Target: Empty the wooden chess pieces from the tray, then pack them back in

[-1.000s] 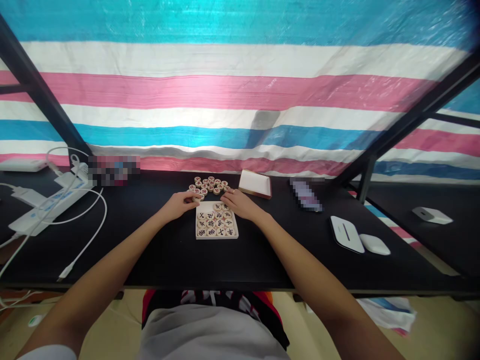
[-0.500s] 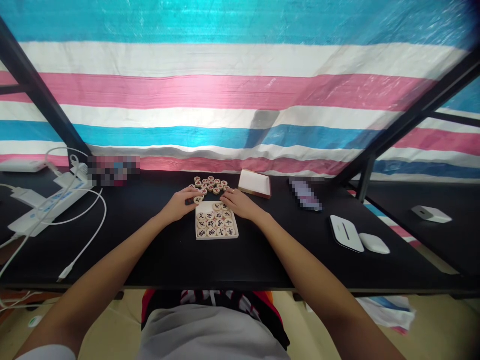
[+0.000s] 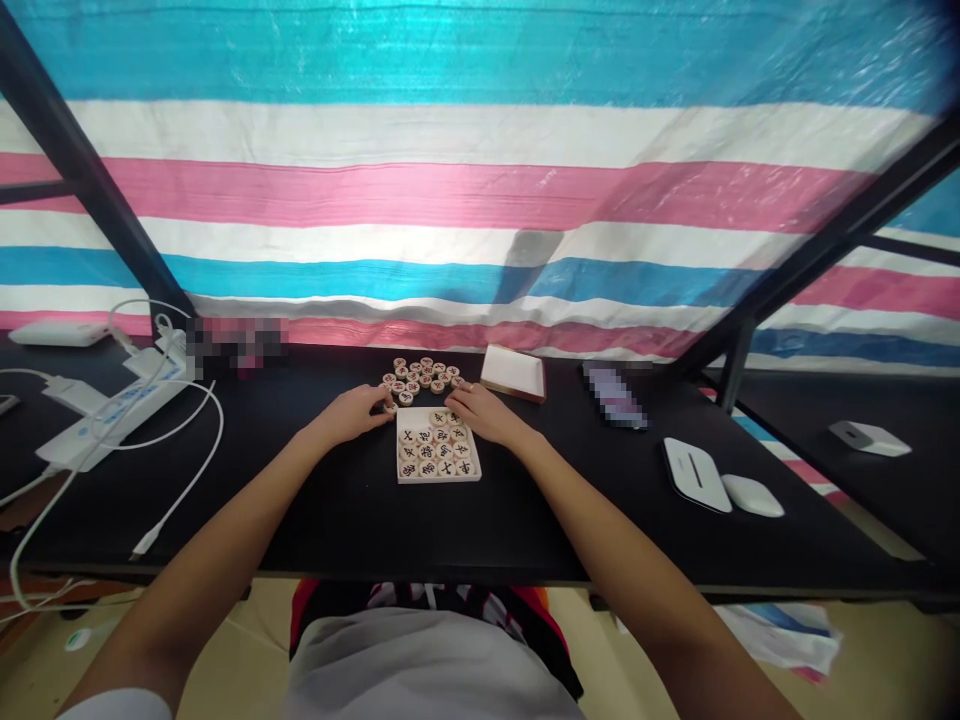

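Observation:
A small white tray point(image 3: 402, 476) lies on the black table point(image 3: 352, 510) and holds several round wooden chess pieces marked in black. Behind it sits a loose pile of chess pieces point(image 3: 424, 375), some marked in red. My left hand point(image 3: 354, 412) rests at the tray's far left corner, its fingers pinched on one chess piece point(image 3: 390, 407). At the tray's far right corner lies my right hand point(image 3: 481, 410), fingers curled and touching the pieces at the tray's back edge. Whether it holds one is hidden.
A white box lid point(image 3: 513, 371) lies right of the pile. A power strip point(image 3: 112, 410) with white cables is at the left. Two white devices point(image 3: 695, 473) sit at the right. A striped tarpaulin point(image 3: 480, 200) hangs behind the table.
The view has shifted slightly. My left hand has drawn its piece a little nearer the tray's corner; my right hand has stayed at the tray's back edge.

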Demonstrator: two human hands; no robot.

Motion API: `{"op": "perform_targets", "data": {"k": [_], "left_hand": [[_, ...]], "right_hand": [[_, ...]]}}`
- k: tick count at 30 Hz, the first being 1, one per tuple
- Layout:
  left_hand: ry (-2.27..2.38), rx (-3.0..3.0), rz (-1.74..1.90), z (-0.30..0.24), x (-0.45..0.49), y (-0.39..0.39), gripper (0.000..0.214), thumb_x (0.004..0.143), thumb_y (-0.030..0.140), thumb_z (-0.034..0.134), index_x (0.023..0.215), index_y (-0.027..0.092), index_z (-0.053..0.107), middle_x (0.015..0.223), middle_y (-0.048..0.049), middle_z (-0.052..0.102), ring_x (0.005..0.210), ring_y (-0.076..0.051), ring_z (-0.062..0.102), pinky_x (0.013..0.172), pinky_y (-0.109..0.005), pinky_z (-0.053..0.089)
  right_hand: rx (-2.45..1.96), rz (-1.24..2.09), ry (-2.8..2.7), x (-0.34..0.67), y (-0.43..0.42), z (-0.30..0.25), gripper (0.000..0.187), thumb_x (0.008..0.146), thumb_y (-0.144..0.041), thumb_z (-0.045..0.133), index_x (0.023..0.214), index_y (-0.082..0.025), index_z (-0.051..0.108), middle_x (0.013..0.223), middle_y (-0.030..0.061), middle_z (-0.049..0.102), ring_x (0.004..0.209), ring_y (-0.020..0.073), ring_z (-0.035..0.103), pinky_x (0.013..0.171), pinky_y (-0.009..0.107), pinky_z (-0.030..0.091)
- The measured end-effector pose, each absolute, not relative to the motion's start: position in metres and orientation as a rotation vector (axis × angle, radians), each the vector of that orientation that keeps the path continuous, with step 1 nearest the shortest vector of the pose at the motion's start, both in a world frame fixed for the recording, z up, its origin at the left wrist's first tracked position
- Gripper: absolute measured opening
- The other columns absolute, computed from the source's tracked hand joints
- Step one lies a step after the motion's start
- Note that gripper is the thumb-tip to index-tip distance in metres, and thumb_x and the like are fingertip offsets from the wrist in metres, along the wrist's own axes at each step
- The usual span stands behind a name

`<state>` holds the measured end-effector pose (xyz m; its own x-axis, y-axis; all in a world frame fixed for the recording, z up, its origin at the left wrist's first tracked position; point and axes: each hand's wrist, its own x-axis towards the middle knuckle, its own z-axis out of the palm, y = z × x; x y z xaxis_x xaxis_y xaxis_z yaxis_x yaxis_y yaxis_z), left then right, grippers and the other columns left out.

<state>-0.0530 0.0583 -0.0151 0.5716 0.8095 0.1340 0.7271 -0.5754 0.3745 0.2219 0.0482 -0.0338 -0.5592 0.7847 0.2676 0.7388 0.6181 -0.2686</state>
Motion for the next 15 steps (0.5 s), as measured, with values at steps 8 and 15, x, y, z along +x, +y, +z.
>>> {"op": "perform_targets", "data": {"k": [8, 15], "left_hand": [[1.318, 2.664, 0.362, -0.018, -0.050, 0.055, 0.033, 0.088, 0.032, 0.045, 0.115, 0.024, 0.062, 0.103, -0.0070, 0.060, 0.095, -0.021, 0.058, 0.079, -0.029, 0.047], [1.283, 2.743, 0.739, -0.006, -0.034, 0.038, 0.031, 0.094, 0.031, 0.038, 0.108, 0.020, 0.064, 0.097, -0.0080, 0.064, 0.092, -0.021, 0.056, 0.086, -0.033, 0.046]], "right_hand": [[-1.208, 0.181, -2.487, 0.221, 0.046, -0.030, 0.035, 0.098, -0.030, 0.032, 0.090, -0.016, 0.063, 0.089, 0.0094, 0.064, 0.090, 0.0202, 0.054, 0.085, 0.034, 0.039], [-1.222, 0.182, -2.482, 0.221, 0.047, -0.032, 0.034, 0.098, -0.029, 0.033, 0.091, -0.015, 0.064, 0.090, 0.0090, 0.063, 0.090, 0.0195, 0.054, 0.084, 0.033, 0.039]]}}
